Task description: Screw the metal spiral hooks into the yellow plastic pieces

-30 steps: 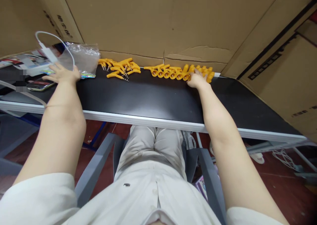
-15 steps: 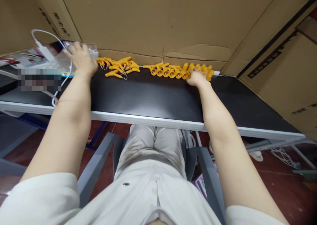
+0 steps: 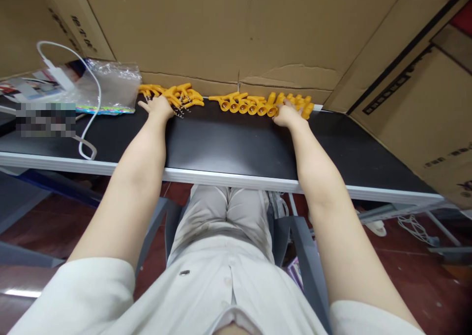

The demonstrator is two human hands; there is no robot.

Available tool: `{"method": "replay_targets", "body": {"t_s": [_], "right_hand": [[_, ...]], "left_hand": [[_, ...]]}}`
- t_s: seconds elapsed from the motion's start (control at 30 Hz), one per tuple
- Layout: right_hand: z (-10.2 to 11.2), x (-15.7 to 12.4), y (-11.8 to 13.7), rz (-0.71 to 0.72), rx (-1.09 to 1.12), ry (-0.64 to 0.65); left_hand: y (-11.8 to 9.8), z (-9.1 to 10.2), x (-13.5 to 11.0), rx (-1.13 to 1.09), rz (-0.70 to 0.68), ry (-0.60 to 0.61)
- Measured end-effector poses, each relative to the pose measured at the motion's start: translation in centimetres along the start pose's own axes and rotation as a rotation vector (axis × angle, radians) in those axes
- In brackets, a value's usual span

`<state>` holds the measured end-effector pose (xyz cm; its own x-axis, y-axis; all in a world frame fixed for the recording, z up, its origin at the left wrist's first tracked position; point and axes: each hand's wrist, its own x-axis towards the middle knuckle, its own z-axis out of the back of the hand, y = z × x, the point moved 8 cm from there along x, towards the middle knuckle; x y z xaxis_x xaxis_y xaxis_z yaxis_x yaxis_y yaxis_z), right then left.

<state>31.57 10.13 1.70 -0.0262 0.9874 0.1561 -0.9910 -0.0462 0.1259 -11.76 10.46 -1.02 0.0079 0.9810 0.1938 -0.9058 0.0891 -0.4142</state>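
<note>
My left hand [image 3: 158,108] reaches onto a loose pile of orange plastic corkscrew handles [image 3: 188,97] with metal spiral screws. Its thumb points out to the left, apart from the fingers, which partly disappear among the handles. Toward the right, my right hand [image 3: 289,115] rests at several orange tube-shaped parts [image 3: 305,110], thumb and fingers apart; some fingertips are hidden. Beside it runs a row of orange bell-mouthed parts [image 3: 243,107], open ends facing me. More orange handles [image 3: 224,97] lie behind that row.
The black tabletop [image 3: 228,143] has a silver front edge [image 3: 236,179]. Clear plastic bags [image 3: 114,87] and a white cable [image 3: 99,97] lie at the left. A tall cardboard wall [image 3: 206,30] stands behind, with another cardboard panel [image 3: 416,114] at the right.
My left hand has moved from the plastic bags rightward to the pile of corkscrew handles. My right hand stays at the tube-shaped parts. The view has shifted slightly.
</note>
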Motion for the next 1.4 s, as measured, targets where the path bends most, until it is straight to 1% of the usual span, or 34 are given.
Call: {"method": "replay_targets", "body": {"t_s": [0.07,0.1,0.13,0.23,0.33,0.4,0.47,0.53,0.6,0.67,0.73,0.83,0.9,0.97,1.07,1.2,1.4], "right_hand": [[0.1,-0.2,0.1,0.004,-0.019,0.007],[0.3,-0.4,0.3,0.006,-0.026,0.006],[0.4,-0.6,0.4,0.009,-0.032,0.004],[1.0,-1.4,1.0,0.003,-0.038,0.005],[1.8,-2.1,1.5,-0.009,-0.039,-0.005],[2.5,-2.3,1.7,-0.032,-0.029,-0.053],[3.2,-2.3,1.5,-0.065,-0.008,-0.103],[3.4,-2.1,1.2,-0.085,0.037,-0.127],[3.3,-1.6,0.9,-0.089,0.099,-0.134],[2.8,-1.1,0.8,-0.09,0.157,-0.115],[2.1,-0.7,0.9,-0.083,0.186,-0.066],[1.1,-0.4,1.8,-0.035,0.196,-0.016],[0.9,-0.4,2.7,-0.005,0.183,-0.033],[0.9,-0.8,3.8,0.032,0.146,-0.075],[1.4,-1.7,5.9,0.133,0.061,-0.138],[2.0,-3.2,8.2,0.267,-0.006,-0.153],[2.4,-3.7,9.2,0.341,0.028,-0.168]], "left_hand": [[1.5,1.2,-1.1,0.031,0.251,-0.185],[1.8,1.6,-1.8,0.048,0.335,-0.237],[1.6,1.7,-2.2,0.066,0.366,-0.237],[0.7,2.0,-3.1,0.137,0.415,-0.18],[0.0,2.9,-3.4,0.164,0.44,-0.18],[-0.7,3.4,-3.1,0.113,0.378,-0.206],[-1.7,3.7,-2.6,0.051,0.274,-0.243],[-3.1,3.8,-2.3,0.022,0.185,-0.281],[-4.6,3.6,-2.2,0.031,0.134,-0.301],[-6.5,3.0,-2.3,0.069,0.097,-0.285],[-8.4,2.1,-2.6,0.132,0.054,-0.24],[-11.4,0.5,-3.4,0.241,-0.062,-0.182],[-13.0,-0.3,-3.9,0.301,-0.145,-0.163],[-14.1,-1.0,-4.4,0.35,-0.198,-0.144],[-15.2,-1.6,-4.9,0.404,-0.236,-0.107],[-15.8,-1.8,-5.3,0.427,-0.248,-0.078],[-16.0,-1.8,-5.3,0.44,-0.269,-0.076]]}}
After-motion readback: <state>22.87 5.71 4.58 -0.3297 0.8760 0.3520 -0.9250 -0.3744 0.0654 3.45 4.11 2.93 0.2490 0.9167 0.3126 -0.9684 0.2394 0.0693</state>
